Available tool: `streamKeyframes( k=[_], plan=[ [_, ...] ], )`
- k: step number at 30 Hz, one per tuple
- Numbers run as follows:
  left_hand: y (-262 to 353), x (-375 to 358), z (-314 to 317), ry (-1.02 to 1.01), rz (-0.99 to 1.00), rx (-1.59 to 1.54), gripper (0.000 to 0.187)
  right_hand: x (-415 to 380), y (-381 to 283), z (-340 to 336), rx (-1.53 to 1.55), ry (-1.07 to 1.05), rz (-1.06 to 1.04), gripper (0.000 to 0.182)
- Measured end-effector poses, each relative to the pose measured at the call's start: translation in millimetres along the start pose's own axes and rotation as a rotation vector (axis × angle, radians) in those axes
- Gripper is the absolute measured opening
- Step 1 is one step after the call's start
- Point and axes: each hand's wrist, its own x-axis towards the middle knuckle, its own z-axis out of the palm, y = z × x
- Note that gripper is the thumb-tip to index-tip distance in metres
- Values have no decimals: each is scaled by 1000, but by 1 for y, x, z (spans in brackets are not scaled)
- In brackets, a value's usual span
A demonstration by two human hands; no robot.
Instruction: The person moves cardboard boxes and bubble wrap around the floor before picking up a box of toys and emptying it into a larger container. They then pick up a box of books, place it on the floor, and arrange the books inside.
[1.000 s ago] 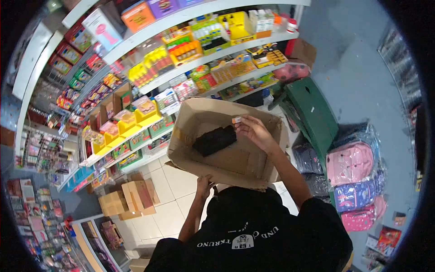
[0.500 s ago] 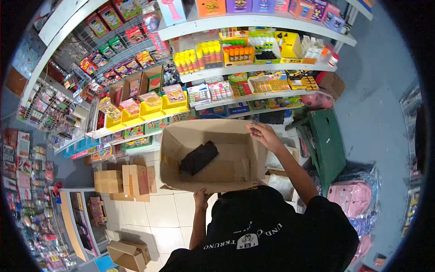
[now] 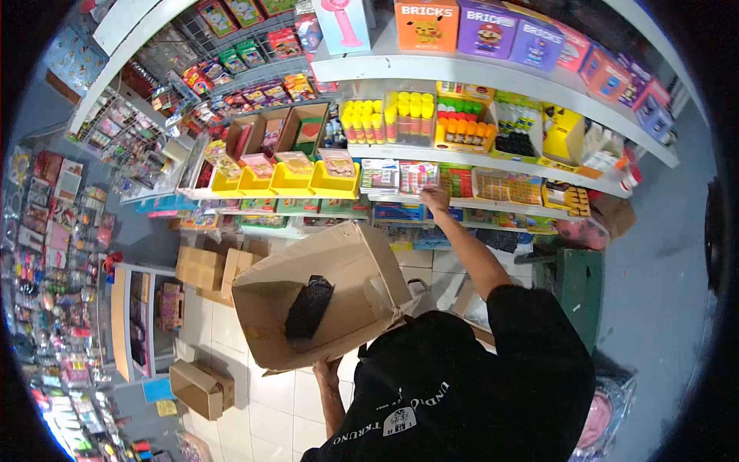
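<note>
My left hand grips the lower edge of a large open cardboard box, which is tilted against my body. Inside the box lies a black plastic-wrapped bundle. Out at the shelf, my right hand has its fingers bent together at the front of a tray of small pink-and-white packs. Whatever those fingers hold is too small to make out. A tray of whitish packs stands just left of it, and red-and-green packs are on its right.
Yellow bins line the shelf on the left. Glue bottles fill the shelf above, with "BRICKS" boxes higher up. A green stool-like piece stands at right. Cardboard cartons sit on the tiled floor at left.
My right hand has gone from the box's rim, where a small orange-tipped thing showed at its fingers, to the shelf tray. The cardboard box has swung left and tilted, still in my left hand.
</note>
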Motion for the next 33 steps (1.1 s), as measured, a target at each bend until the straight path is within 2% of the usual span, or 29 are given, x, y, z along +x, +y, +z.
streamKeyframes(
  k=[1, 3, 4, 5, 6, 7, 8, 9, 10, 11, 12, 13, 15, 18, 19, 22, 27, 29, 33],
  plan=[
    [-4, -6, -2, 69, 23, -6, 44, 18, 5, 8, -170, 64, -53, 28],
    [-8, -20, -5, 169, 40, -8, 45, 101, 90, 45, -656, 227, -168, 16],
    [-10, -28, 0, 207, 36, -8, 45, 122, 100, 60, -891, 333, -198, 10],
    [-14, -37, 3, 212, 90, -14, 47, 130, 118, 59, -834, 319, -209, 12],
    [-18, -47, 4, 224, 145, -24, 48, 119, 106, 54, -776, 304, -220, 14],
    [-36, -40, -16, 308, 109, -28, 51, 106, 91, 49, -719, 289, -230, 17],
    [-50, -39, -26, 300, 164, 126, 51, 102, 95, 54, -479, 392, -256, 17],
    [-60, -43, -35, 295, 215, 286, 50, 100, 82, 50, -573, 334, -169, 18],
    [-59, -51, -31, 346, 150, 150, 46, 95, 70, 45, -664, 273, -78, 20],
    [-57, -59, -27, 406, 94, 9, 42, 87, 66, 44, -952, 371, -236, 24],
    [-62, -66, -23, 396, 147, 51, 41, 78, 62, 40, -1234, 473, -406, 28],
    [-68, -75, -19, 383, 197, 95, 39, 90, 76, 35, -1127, 376, -302, 27],
    [-62, -84, -3, 436, 63, -136, 39, 130, 122, 31, -909, 191, -95, 26],
    [-63, -92, 6, 414, 54, -185, 41, 63, 25, 30, -627, 122, -121, 20],
    [-69, -91, 0, 400, 57, -213, 43, 61, 24, 30, -548, 198, -187, 16],
    [-83, -86, -9, 421, 32, -137, 49, 51, 21, 28, -566, 115, -358, 15],
    [-93, -90, -18, 273, 167, -139, 53, 59, 30, 26, -532, 115, -381, 12],
    [-90, -88, -17, 270, 164, -179, 50, 68, 37, 22, -572, 56, -392, 12],
    [-91, -81, -22, 412, 71, -178, 47, 65, 29, 14, -687, 28, -533, 11]
  ],
)
